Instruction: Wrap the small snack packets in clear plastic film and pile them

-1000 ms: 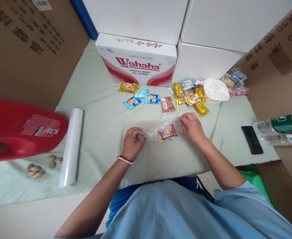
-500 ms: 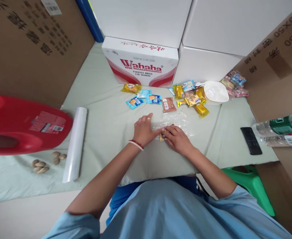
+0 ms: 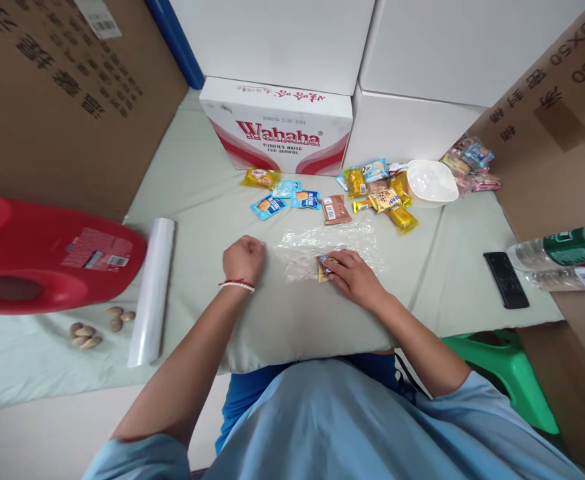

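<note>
My left hand [image 3: 244, 260] rests on the cloth, its fingers curled closed, just left of a crinkled sheet of clear plastic film [image 3: 297, 257]. Whether the film's edge is inside those fingers, I cannot tell. My right hand [image 3: 352, 275] is closed over a small wrapped snack [image 3: 323, 272], blue and yellow, pressed on the film. Its fingers cover the snack's right part. Beyond the film lies a brown snack packet [image 3: 336, 210], with blue sachets [image 3: 268, 207] to its left and a heap of yellow packets [image 3: 385, 200] to its right.
Behind stands a white and red water carton [image 3: 282, 143]. A white bowl [image 3: 440, 200] sits back right, a black phone [image 3: 505, 280] and plastic bottles [image 3: 577, 247] at right. A film roll [image 3: 152, 293], nuts [image 3: 85, 333] and a red jug [image 3: 97, 287] are at left.
My left hand has moved left, away from the snack, and its fingers have curled. The film now spreads farther left. My right hand has stayed on the snack.
</note>
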`<state>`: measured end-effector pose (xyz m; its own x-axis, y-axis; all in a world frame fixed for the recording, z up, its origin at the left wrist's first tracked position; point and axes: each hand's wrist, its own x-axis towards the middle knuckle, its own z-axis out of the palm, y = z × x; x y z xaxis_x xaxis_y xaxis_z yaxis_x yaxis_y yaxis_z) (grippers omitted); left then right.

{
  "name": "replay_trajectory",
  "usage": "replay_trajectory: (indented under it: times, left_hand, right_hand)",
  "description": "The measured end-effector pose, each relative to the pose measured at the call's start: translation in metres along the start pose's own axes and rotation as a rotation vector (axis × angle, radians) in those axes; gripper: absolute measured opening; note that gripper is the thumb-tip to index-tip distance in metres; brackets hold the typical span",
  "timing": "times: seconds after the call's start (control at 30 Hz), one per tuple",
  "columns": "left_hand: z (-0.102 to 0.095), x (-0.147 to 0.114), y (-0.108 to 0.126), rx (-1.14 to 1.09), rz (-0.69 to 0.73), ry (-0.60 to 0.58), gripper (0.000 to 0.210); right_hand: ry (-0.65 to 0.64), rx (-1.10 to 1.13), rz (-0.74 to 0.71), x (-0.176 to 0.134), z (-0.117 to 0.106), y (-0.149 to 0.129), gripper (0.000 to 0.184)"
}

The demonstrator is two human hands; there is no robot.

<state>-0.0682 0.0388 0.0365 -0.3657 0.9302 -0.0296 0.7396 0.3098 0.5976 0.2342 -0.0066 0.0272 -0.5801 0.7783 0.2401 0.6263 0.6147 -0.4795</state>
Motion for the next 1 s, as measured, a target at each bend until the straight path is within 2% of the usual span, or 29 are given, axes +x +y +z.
replay_trajectory:
  times: [0.1, 0.13, 0.17, 0.2, 0.23, 0.27, 0.3, 0.4, 0.43, 0.5, 0.57, 0.67, 0.77, 0.87, 1.0]
  left_hand:
    - [-0.018, -0.026, 0.011, -0.020, 0.082, 0.239, 0.019]
    - [-0.021, -0.041, 0.018, -0.036, 0.165, 0.307, 0.021]
    - [-0.022, -0.056, 0.026, -0.069, 0.372, 0.377, 0.019]
    - [-0.020, -0.072, 0.035, -0.101, 0.609, 0.356, 0.015]
    - [-0.014, -0.087, 0.043, -0.111, 0.791, 0.273, 0.016]
    - [-0.006, -0.100, 0.050, -0.106, 0.918, 0.158, 0.021]
    - [0.005, -0.110, 0.057, -0.084, 0.978, 0.057, 0.026]
    - [0.036, -0.118, 0.065, 0.045, 0.907, -0.138, 0.038]
    - [0.043, -0.116, 0.065, 0.090, 0.866, -0.178, 0.041]
    - [0.052, -0.109, 0.063, 0.161, 0.829, -0.237, 0.042]
    - [0.053, -0.102, 0.060, 0.198, 0.841, -0.264, 0.041]
    - [0.049, -0.100, 0.059, 0.218, 0.859, -0.265, 0.039]
    - [0.045, -0.102, 0.062, 0.238, 0.842, -0.244, 0.039]
    - [0.042, -0.102, 0.066, 0.267, 0.830, -0.253, 0.038]
    - [0.038, -0.099, 0.071, 0.274, 0.833, -0.320, 0.038]
  right_hand:
    - [0.000, 0.016, 0.001, 0.002, 0.000, 0.000, 0.036]
    - [0.003, 0.019, 0.002, 0.002, 0.000, 0.000, 0.036]
    - [0.007, 0.022, 0.006, 0.002, 0.001, 0.000, 0.036]
    - [0.009, 0.027, 0.012, 0.002, 0.002, 0.000, 0.036]
    - [0.011, 0.034, 0.022, 0.001, 0.003, -0.001, 0.038]
    - [0.014, 0.044, 0.037, 0.000, 0.004, -0.001, 0.041]
    - [0.018, 0.059, 0.053, -0.002, 0.005, -0.001, 0.047]
    - [0.018, 0.137, 0.098, -0.008, 0.002, 0.004, 0.068]
    - [0.005, 0.172, 0.104, -0.008, -0.002, 0.007, 0.071]
    - [-0.032, 0.243, 0.117, -0.003, -0.013, 0.017, 0.064]
    - [-0.058, 0.262, 0.137, 0.013, -0.025, 0.030, 0.051]
    - [-0.121, 0.138, 0.128, 0.055, -0.032, 0.049, 0.040]
    - [-0.261, -0.075, 0.094, 0.098, -0.024, 0.059, 0.046]
    - [-0.328, -0.250, 0.090, 0.123, -0.011, 0.062, 0.051]
    - [-0.400, -0.244, 0.112, 0.132, -0.011, 0.065, 0.018]
